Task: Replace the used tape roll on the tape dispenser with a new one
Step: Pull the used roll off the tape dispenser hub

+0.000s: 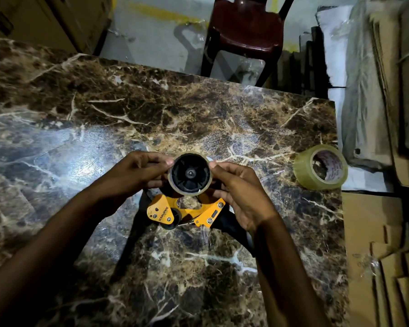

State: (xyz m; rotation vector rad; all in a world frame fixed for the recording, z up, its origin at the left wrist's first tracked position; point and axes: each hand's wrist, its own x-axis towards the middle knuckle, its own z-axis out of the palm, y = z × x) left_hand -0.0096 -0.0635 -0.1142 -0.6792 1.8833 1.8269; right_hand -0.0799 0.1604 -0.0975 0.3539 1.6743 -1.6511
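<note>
Used roll, nearly spent, seated on the black hub of the dispenser, held above the surface. Left hand and right hand pinch the roll's rim from opposite sides, fingers curled round it. The roll is best drawn straight off along the hub axis, with even pull. New roll lies well apart, at the surface's right edge.

Between the hands, an orange dispenser with a black hub; under them, brown veined marble table.
</note>
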